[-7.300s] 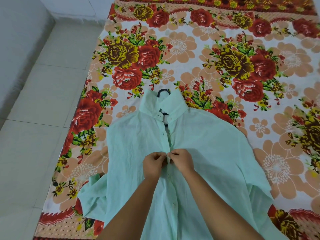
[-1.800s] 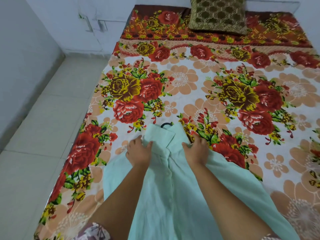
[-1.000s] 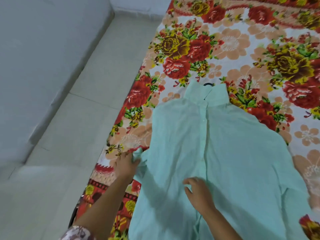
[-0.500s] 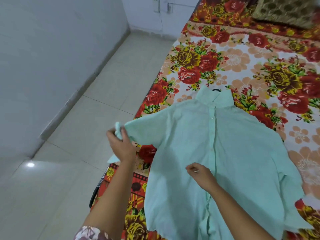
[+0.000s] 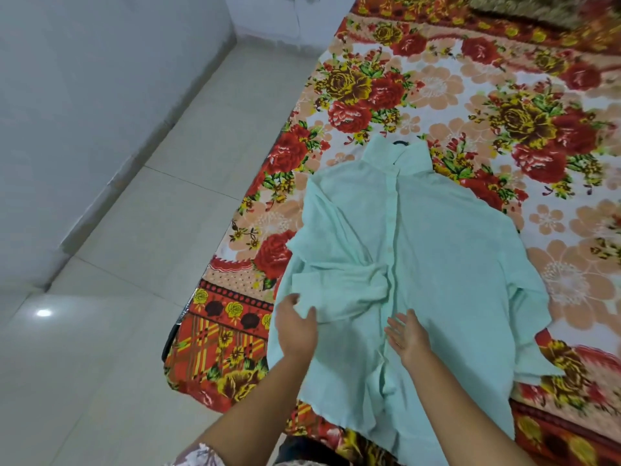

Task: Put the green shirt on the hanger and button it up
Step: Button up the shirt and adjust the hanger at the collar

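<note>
One green shirt (image 5: 437, 250) lies front-up on the bed (image 5: 437, 85), one sleeve folded across it. One hanger (image 5: 401, 142): only its dark hook tip shows. Two hands, apart: left hand (image 5: 295, 331) pinches the sleeve; right hand (image 5: 408, 338) lies spread, holding nothing.

The green shirt (image 5: 437, 250) is made of thin, matt woven cloth, soft and creased where it is bunched. The bedsheet (image 5: 450, 89) is seen to be printed cloth, matt and flat in weave. The floor tiles (image 5: 134, 230) are smooth and glossy, a spot of light being mirrored in them. The wall (image 5: 84, 79) is finished matt. The hanger hook (image 5: 400, 142) is dark; its material cannot be told.
</note>
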